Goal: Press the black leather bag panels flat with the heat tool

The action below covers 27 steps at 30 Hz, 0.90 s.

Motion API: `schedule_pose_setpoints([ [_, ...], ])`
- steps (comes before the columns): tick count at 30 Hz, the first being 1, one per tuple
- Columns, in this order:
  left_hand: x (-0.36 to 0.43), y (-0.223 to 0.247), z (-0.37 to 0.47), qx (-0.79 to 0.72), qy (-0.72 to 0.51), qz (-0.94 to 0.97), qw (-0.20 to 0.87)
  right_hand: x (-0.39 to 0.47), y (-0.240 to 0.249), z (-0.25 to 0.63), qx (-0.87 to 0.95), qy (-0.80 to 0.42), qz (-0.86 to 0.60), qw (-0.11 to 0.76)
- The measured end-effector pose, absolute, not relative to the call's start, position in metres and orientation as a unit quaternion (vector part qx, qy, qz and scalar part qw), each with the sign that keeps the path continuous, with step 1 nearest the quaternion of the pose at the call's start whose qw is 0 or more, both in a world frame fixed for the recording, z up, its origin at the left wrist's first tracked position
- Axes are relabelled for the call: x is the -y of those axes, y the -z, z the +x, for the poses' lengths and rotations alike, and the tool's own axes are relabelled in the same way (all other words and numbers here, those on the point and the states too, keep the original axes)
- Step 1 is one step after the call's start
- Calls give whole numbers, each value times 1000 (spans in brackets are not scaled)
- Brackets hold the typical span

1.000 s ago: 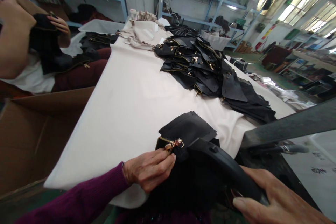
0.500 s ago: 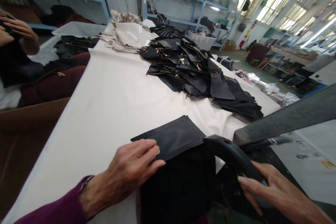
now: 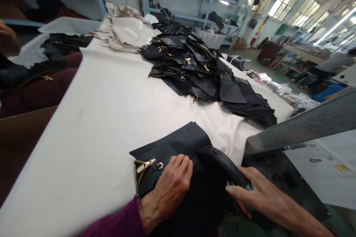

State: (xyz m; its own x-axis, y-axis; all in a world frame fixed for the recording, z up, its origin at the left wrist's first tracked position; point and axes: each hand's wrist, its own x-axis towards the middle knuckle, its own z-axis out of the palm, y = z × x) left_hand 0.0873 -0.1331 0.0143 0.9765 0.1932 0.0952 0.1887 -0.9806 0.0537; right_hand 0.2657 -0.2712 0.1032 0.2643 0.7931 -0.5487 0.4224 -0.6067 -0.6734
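Note:
A black leather bag piece [image 3: 175, 142] lies at the table's near edge, with a gold zipper pull [image 3: 146, 164] and a small gold ring on its left part. My left hand [image 3: 174, 181] rests on it, fingers bent and pressed together on the leather just right of the ring. In my right hand [image 3: 257, 192] is a black curved handheld tool [image 3: 226, 163], whose exact kind I cannot make out. Its front end meets or overlaps the right edge of the leather; which one is unclear. Dark material hangs below, its outline lost in shadow.
A heap of black zippered leather pieces [image 3: 194, 66] covers the table's far side, beside beige pieces [image 3: 122, 33]. A grey metal bar [image 3: 300, 122] slants in from the right. At left, another person's hand [image 3: 8, 40] and dark red-clad leg [image 3: 55, 87] show.
My left hand has moved right and down across the leather, showing the zipper pull and ring. The tool in my right hand has shifted left. The view has swung slightly.

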Motion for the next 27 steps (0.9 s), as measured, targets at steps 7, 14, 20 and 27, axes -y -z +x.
schedule_pose_setpoints([
  [7,134,-2,91,-98,-81,992,26,256,-112,273,398,-431,-781,215],
  [14,139,7,88,-173,-136,973,68,236,-128,282,410,-346,-817,213],
  [20,139,14,87,-173,-156,969,79,197,-112,271,450,-413,-763,211],
  [27,136,27,89,-163,-191,965,72,160,-95,264,430,-453,-758,187],
])
